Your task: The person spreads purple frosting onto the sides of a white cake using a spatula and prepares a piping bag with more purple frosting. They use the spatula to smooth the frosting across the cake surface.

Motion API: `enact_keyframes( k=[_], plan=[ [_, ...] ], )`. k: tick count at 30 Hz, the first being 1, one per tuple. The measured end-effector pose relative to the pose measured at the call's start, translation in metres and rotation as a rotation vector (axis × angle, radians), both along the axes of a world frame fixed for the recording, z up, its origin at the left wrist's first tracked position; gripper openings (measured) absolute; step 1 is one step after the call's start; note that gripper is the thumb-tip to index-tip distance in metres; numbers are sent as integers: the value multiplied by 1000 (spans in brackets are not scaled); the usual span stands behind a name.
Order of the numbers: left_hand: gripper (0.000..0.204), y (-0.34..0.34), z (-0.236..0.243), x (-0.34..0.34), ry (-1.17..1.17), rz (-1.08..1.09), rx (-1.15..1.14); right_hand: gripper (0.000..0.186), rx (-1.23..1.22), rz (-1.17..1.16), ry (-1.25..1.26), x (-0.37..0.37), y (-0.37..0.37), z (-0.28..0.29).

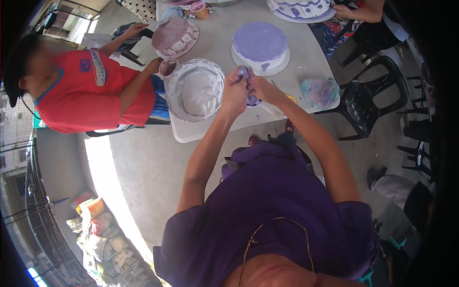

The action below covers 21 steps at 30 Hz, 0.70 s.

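Note:
Both my hands are together over the near part of the table, closed around a small piping bag (252, 100) of purple icing. My left hand (234, 92) grips it from the left, and my right hand (264, 90) presses on it from the right. Purple shows above and below the fingers; the bag's tip cannot be made out. Just beyond my hands, a round cake (260, 42) covered in smooth lavender icing sits on a white round board (275, 68). Left of my hands stands a large bowl (196, 91) with white icing smeared inside.
A crumpled plastic bag (320, 93) smeared purple and blue lies right on the white table (215, 33). A person in red (91, 91) is beside a pinkish-brown cake (173, 37). Another person's hand (342, 12) touches a decorated cake (301, 8). A black chair (366, 103) stands right.

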<state>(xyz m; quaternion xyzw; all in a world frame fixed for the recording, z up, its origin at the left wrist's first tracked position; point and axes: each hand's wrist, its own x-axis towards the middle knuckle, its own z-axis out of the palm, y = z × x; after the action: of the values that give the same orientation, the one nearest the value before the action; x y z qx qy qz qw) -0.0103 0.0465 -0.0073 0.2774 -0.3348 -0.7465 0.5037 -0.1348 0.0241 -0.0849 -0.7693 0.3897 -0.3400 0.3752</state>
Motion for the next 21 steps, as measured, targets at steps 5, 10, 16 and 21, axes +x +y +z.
enact_keyframes(
  k=[5,10,16,21],
  plan=[
    [19,2,1,-2,-10,20,-8,11,-72,12,1,1,-5,-14],
    [20,0,-2,-3,-37,33,-33,13,-78,-19,47,3,-4,-16],
    [20,0,4,-2,-9,40,-47,16,-73,-98,152,4,-4,-21],
    [19,-15,-8,9,27,26,-84,16,-176,-34,196,0,-4,-28]
  ],
)
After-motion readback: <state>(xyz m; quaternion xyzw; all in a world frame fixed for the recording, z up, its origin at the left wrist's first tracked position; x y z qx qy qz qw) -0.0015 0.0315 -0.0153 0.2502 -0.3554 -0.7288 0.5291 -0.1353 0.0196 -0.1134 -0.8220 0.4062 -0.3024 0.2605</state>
